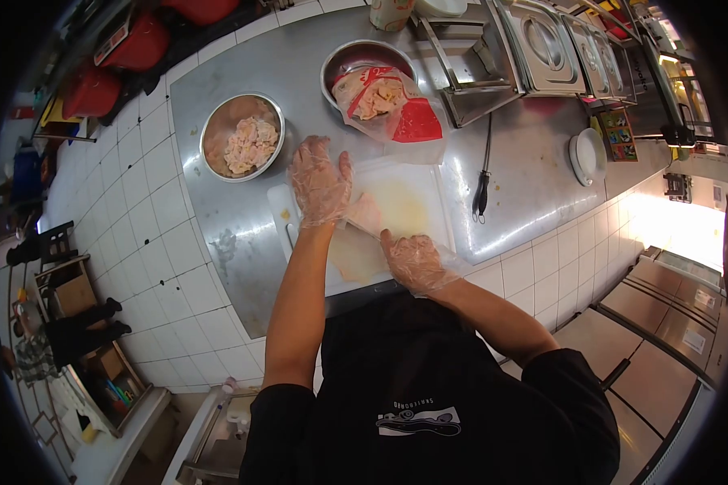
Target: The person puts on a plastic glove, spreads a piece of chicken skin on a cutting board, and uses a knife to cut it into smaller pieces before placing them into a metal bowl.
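Now — left hand [322,182], right hand [416,260], fingers apart, flat on the cutting board [416,202].

Brushed steel counter [526,162], clear plastic gloves [319,182], white tiles [146,234].

Two gloved hands [321,182] [416,260], two metal bowls [215,133] [356,52], one cutting board [408,202], one bag [416,123].

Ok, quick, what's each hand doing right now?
Left hand: open, flat over the cutting board.
Right hand: curled; grip cannot be told.
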Demonstrator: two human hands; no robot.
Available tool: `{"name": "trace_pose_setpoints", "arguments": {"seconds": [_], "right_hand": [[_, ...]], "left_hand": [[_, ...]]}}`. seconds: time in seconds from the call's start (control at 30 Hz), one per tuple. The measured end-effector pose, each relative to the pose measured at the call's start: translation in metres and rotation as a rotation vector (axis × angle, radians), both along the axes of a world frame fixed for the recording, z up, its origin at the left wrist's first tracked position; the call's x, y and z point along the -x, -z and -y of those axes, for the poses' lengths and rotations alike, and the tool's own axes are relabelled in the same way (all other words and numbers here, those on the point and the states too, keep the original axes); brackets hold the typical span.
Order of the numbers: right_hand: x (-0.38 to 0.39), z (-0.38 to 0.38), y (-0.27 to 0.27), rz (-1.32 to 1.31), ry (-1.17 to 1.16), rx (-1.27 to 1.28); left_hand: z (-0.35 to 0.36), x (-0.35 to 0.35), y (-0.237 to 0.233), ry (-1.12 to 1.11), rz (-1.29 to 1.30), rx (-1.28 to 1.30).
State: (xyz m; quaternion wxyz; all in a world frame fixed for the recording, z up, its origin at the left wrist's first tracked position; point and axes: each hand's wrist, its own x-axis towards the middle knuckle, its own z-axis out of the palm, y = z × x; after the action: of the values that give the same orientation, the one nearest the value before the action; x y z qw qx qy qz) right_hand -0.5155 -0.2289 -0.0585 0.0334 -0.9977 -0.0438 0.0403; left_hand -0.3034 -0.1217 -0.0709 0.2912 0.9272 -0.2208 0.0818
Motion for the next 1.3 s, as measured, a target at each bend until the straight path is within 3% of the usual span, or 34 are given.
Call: {"name": "trace_pose_setpoints", "arguments": {"seconds": [0.2, 0.8, 1.3], "right_hand": [[-0.005, 0.004, -0.006, -0.09, -0.028, -0.026], [-0.016, 0.017, -0.02, -0.132, -0.078, -0.116], [-0.009, 0.018, 0.001, -0.085, -0.072, -0.152]], "left_hand": [[0.0, 0.001, 0.004, -0.096, -0.046, -0.03], [-0.007, -0.009, 0.016, -0.09, -0.023, -0.038], [-0.001, 0.002, 0.003, -0.146, -0.014, -0.156]]}}
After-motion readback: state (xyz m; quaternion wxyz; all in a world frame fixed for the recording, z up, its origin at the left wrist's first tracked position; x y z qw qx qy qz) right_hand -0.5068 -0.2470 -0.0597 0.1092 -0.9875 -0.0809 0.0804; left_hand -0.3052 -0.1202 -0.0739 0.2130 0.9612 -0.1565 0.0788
